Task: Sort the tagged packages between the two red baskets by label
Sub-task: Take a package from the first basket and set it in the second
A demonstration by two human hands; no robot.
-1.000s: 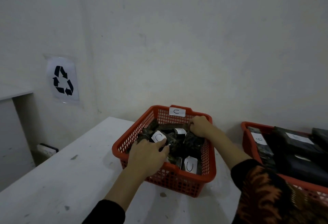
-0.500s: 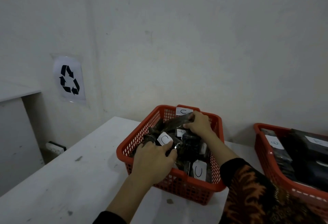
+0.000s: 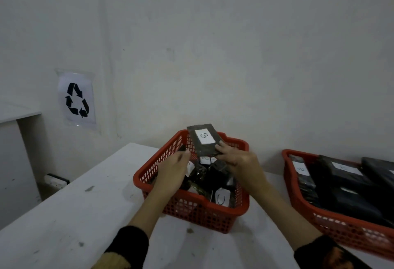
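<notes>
- A white table (image 3: 64, 215) stands against a pale wall (image 3: 234, 55), filling the lower part of the view.
- A paper sign with a black recycling symbol (image 3: 77, 100) is stuck on the wall to the left.
- A red mesh basket (image 3: 341, 228) sits at the right edge of the table, packed with dark flat packages bearing white tags.
- A second red mesh basket (image 3: 191, 211) sits in the middle, holding a jumble of dark packages; one tag (image 3: 221, 198) near its front wall reads "U".
- The right hand (image 3: 238, 162) is raised over the middle basket, its fingers closed on the lower edge of a dark package (image 3: 204, 140), which is held up above the basket's far rim with its white tag reading "B" facing the camera.
- The left hand (image 3: 173, 172) hangs over the basket's left side, fingers loosely curled; whether it holds anything cannot be told.
</notes>
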